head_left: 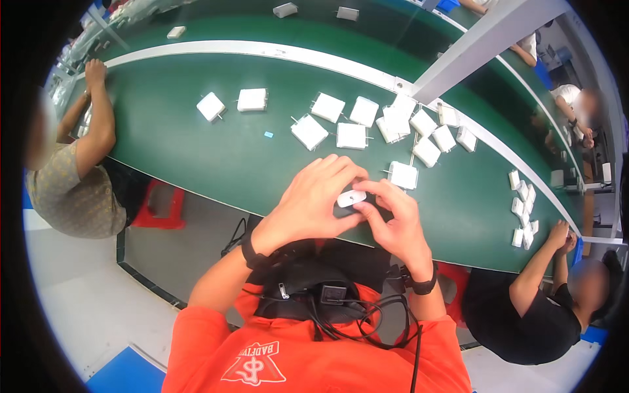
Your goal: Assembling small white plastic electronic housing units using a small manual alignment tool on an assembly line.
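Near the front edge of the green table, I hold a white power adapter (352, 198) between both hands, its narrow end face turned up with a small dark mark on it. My left hand (319, 196) wraps round it from the left, and the fingers hide much of its body. From the right, the thumb and fingertips of my right hand (395, 213) pinch it. Just beyond my right hand lies another white adapter with metal prongs (402, 175). Several more white adapters (352, 136) lie loosely spread farther off, some with prongs showing.
A tiny blue piece (268, 134) lies on the green table (170, 134). White adapters (522, 206) cluster at the right, by a co-worker in black (524, 314). Another person (72, 190) sits at the left. A white rail (262, 47) and a slanting post (485, 49) edge the far side.
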The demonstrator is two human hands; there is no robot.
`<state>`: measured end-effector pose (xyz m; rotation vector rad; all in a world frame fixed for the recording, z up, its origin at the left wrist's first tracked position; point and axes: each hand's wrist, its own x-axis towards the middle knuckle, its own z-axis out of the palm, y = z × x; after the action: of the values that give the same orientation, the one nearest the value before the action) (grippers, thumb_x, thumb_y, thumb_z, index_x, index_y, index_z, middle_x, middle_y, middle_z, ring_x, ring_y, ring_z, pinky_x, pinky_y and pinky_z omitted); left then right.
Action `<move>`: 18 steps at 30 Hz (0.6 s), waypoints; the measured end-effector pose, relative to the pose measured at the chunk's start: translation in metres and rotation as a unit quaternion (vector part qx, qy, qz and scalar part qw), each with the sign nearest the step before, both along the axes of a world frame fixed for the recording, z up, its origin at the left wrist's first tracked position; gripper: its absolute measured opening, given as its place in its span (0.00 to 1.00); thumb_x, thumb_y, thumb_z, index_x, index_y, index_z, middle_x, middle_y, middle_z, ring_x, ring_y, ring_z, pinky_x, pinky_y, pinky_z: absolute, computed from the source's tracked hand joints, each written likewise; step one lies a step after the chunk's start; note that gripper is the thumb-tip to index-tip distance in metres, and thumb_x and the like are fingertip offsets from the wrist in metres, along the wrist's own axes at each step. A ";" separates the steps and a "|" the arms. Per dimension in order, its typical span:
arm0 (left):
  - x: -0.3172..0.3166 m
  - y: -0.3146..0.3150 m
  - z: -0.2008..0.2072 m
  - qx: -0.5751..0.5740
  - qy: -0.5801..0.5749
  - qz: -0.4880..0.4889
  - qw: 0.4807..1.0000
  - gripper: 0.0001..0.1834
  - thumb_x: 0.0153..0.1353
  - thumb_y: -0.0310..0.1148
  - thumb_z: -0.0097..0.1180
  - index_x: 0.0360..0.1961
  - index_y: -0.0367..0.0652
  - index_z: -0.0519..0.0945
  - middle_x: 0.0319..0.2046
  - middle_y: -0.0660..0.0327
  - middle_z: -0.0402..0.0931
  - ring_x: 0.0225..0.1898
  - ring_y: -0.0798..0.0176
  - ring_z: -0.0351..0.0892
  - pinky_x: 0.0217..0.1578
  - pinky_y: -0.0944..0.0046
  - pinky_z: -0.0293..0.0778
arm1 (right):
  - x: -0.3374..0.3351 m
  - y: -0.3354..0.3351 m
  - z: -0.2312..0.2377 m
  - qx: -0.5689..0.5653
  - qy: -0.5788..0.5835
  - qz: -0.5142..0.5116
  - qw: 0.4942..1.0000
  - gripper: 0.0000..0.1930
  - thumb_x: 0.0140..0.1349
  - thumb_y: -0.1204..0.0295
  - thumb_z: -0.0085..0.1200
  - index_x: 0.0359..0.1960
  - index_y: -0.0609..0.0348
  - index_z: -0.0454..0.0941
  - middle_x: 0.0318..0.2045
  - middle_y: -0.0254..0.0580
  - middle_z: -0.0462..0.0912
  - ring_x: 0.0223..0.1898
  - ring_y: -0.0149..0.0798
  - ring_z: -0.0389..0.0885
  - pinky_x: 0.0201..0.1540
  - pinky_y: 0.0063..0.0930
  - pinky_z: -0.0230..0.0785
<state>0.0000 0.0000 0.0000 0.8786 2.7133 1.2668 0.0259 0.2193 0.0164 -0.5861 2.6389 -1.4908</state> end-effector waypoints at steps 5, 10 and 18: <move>0.002 -0.017 0.005 0.173 -0.139 -0.096 0.970 0.40 0.55 0.28 0.73 0.73 0.44 0.81 0.44 0.63 0.85 0.34 0.64 0.72 0.39 0.61 0.73 | -0.008 0.021 -0.004 -0.006 0.072 0.018 0.997 0.17 0.68 0.81 0.67 0.56 0.55 0.86 0.35 0.42 0.82 0.36 0.48 0.79 0.43 0.40 0.72; -0.005 -0.014 0.003 0.212 -0.161 -0.100 0.959 0.31 0.58 0.19 0.78 0.64 0.36 0.85 0.46 0.61 0.84 0.36 0.69 0.79 0.39 0.66 0.79 | -0.008 0.023 0.003 -0.024 0.021 0.047 0.998 0.17 0.69 0.82 0.64 0.57 0.55 0.85 0.35 0.41 0.81 0.35 0.48 0.77 0.42 0.38 0.71; -0.005 -0.009 0.004 0.238 -0.129 -0.097 0.958 0.28 0.57 0.17 0.76 0.61 0.36 0.86 0.52 0.58 0.83 0.35 0.69 0.85 0.39 0.66 0.82 | -0.001 0.024 0.009 -0.091 -0.015 -0.011 0.996 0.17 0.69 0.83 0.63 0.58 0.56 0.85 0.33 0.40 0.77 0.30 0.36 0.70 0.34 0.30 0.66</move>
<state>-0.0048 -0.0092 0.0044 0.9024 2.0984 1.8704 0.0251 0.2431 0.0256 -0.5439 2.5122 -1.7450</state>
